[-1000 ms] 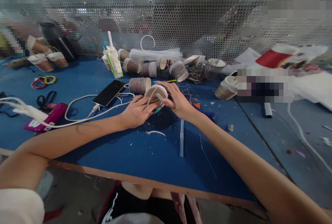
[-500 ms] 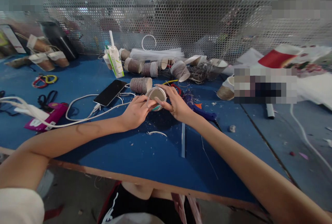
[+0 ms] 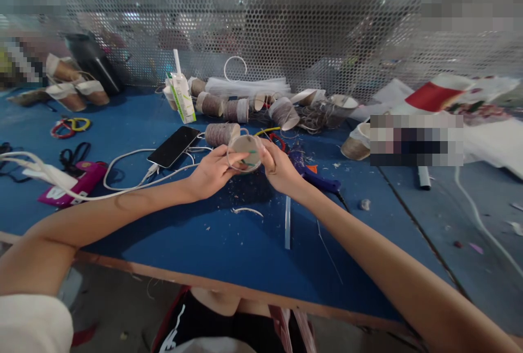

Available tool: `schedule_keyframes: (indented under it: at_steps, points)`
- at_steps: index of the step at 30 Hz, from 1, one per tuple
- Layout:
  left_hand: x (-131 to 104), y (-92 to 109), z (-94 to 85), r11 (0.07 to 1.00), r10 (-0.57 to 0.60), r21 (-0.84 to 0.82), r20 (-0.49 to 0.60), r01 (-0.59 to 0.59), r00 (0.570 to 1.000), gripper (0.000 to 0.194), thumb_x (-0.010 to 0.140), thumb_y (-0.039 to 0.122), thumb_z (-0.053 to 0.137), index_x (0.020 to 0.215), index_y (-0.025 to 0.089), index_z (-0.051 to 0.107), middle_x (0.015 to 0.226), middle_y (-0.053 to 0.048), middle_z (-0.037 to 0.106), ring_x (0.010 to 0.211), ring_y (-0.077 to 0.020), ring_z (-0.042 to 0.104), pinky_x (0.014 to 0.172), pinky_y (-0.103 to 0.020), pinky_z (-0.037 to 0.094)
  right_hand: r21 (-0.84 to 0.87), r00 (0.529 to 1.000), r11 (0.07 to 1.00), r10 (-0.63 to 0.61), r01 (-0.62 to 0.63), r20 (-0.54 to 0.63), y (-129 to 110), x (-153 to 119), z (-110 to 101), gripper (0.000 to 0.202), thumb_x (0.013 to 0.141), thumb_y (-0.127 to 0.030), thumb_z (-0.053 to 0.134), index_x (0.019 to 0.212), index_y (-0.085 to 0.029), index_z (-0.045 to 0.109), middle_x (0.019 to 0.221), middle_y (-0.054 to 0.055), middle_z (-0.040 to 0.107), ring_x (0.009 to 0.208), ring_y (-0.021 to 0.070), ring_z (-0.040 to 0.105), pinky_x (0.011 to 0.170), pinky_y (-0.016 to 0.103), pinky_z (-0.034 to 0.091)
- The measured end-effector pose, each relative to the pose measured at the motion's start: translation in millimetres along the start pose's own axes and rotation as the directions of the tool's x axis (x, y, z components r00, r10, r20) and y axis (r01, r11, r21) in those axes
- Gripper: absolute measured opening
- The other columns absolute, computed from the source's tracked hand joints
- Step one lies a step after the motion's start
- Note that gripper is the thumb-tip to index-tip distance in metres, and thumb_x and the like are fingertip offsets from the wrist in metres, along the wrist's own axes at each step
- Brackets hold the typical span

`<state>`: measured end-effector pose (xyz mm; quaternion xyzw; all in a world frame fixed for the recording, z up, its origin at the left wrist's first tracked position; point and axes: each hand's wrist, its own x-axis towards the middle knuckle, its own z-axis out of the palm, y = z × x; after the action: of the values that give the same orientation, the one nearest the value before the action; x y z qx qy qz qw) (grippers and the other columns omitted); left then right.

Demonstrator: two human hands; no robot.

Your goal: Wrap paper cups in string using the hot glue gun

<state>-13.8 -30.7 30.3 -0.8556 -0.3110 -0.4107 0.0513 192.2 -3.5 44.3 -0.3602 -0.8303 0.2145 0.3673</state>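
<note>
A paper cup (image 3: 244,147) with its round pale end tilted toward me is between my two hands above the blue table. Small green marks show on it. My left hand (image 3: 213,172) is closed on its left side, with the fingers reaching over the lower part of the round end. On the right rim, my right hand (image 3: 278,165) grips with thumb and fingers. Just behind lies a cup wound with grey-brown cord (image 3: 220,134). To the right of my right hand rests a blue glue gun (image 3: 322,180). A clear glue stick (image 3: 288,222) lies below that hand.
A phone (image 3: 174,146) with white cables and a magenta device (image 3: 79,184) lie on the left. Several cord-wound cups, a drink carton (image 3: 182,97) and white sticks (image 3: 247,86) stand before the perforated metal screen (image 3: 286,15). Scissors (image 3: 69,127) lie farther left.
The cup has turned between my hands, so its round end and green marks show differently. My left fingers now lie across it, and my right hand has shifted along the rim.
</note>
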Motion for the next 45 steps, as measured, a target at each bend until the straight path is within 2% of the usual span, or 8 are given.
schedule_keyframes:
  at_steps: [3,6,11,18,28,33,40,45]
  points:
    - [11.3,0.5,-17.0,0.987,-0.122,-0.099,0.065,0.128,0.990,0.035,0.086,0.013,0.065,0.120,0.018,0.062,0.094,-0.005,0.073,0.095,-0.0175,0.070,0.088,-0.031,0.059,-0.021,1.000,1.000,-0.018,0.018,0.011,-5.3,-1.0,-2.0,0.074,0.095,-0.067,0.014,0.134,-0.016,0.052,0.121,0.016,0.061,0.111,0.0300,0.056,0.103,0.053,0.042]
    - [24.1,-0.5,-34.2,0.933,-0.236,-0.239,0.162,0.270,0.958,0.031,0.085,0.013,0.065,0.115,0.016,0.065,0.098,-0.006,0.075,0.087,-0.0164,0.073,0.085,-0.029,0.060,-0.073,1.000,0.997,-0.014,0.014,-0.002,-7.4,-2.2,-5.3,0.084,0.087,-0.077,0.027,0.140,-0.015,0.043,0.120,0.018,0.054,0.114,0.0328,0.050,0.102,0.057,0.042]
    - [33.5,-10.2,-42.8,0.831,-0.259,-0.427,0.271,0.357,0.927,0.021,0.086,0.021,0.065,0.105,0.015,0.070,0.099,-0.006,0.075,0.083,-0.0153,0.074,0.074,-0.024,0.062,-0.141,0.999,0.989,0.044,-0.047,-0.021,-8.2,-2.1,-9.2,0.091,0.074,-0.084,0.047,0.136,-0.018,0.044,0.113,0.015,0.051,0.112,0.0345,0.051,0.101,0.059,0.042]
    - [30.2,-24.6,-36.3,0.890,-0.083,-0.426,0.200,0.163,0.976,0.015,0.089,0.030,0.064,0.092,0.020,0.076,0.096,-0.006,0.076,0.099,-0.0203,0.071,0.088,-0.034,0.060,-0.179,0.994,0.980,0.075,-0.088,-0.078,-8.3,-2.3,-9.1,0.073,0.078,-0.077,0.050,0.124,-0.020,0.052,0.106,0.013,0.054,0.105,0.0336,0.053,0.093,0.057,0.046]
    - [28.9,-20.4,-36.0,0.950,0.142,-0.290,0.063,-0.118,0.988,0.011,0.087,0.027,0.068,0.095,0.024,0.076,0.094,-0.003,0.079,0.108,-0.0209,0.067,0.096,-0.038,0.057,-0.132,0.995,0.991,-0.043,0.031,-0.086,-1.5,-3.3,-5.3,0.074,0.084,-0.075,0.042,0.135,-0.021,0.044,0.113,0.014,0.047,0.110,0.0324,0.048,0.102,0.059,0.040]
    - [26.0,-19.8,-34.6,0.978,0.155,-0.164,0.145,-0.131,0.977,0.018,0.090,0.027,0.063,0.105,0.026,0.074,0.096,-0.003,0.078,0.117,-0.0219,0.062,0.102,-0.042,0.054,-0.102,0.996,0.992,-0.076,0.070,-0.053,0.5,-2.8,-7.8,0.082,0.081,-0.079,0.040,0.136,-0.018,0.044,0.116,0.017,0.049,0.113,0.0337,0.048,0.103,0.059,0.040]
    - [22.7,-13.2,-30.2,0.987,0.159,-0.042,0.240,-0.153,0.958,0.022,0.093,0.029,0.060,0.112,0.034,0.070,0.117,-0.002,0.073,0.124,-0.0239,0.058,0.106,-0.048,0.048,-0.052,0.998,0.997,-0.057,0.059,0.034,-7.5,-0.9,-11.2,0.078,0.078,-0.074,0.056,0.135,-0.021,0.047,0.123,0.016,0.056,0.118,0.0338,0.050,0.101,0.058,0.043]
    - [20.3,-14.1,-28.3,0.980,0.192,-0.092,0.164,-0.179,0.968,0.022,0.092,0.028,0.061,0.113,0.028,0.069,0.116,-0.004,0.074,0.122,-0.0223,0.060,0.105,-0.045,0.050,-0.001,0.998,0.998,-0.058,0.058,0.010,-7.5,-0.2,-9.7,0.080,0.076,-0.076,0.056,0.134,-0.021,0.049,0.127,0.016,0.056,0.121,0.0340,0.051,0.100,0.056,0.045]
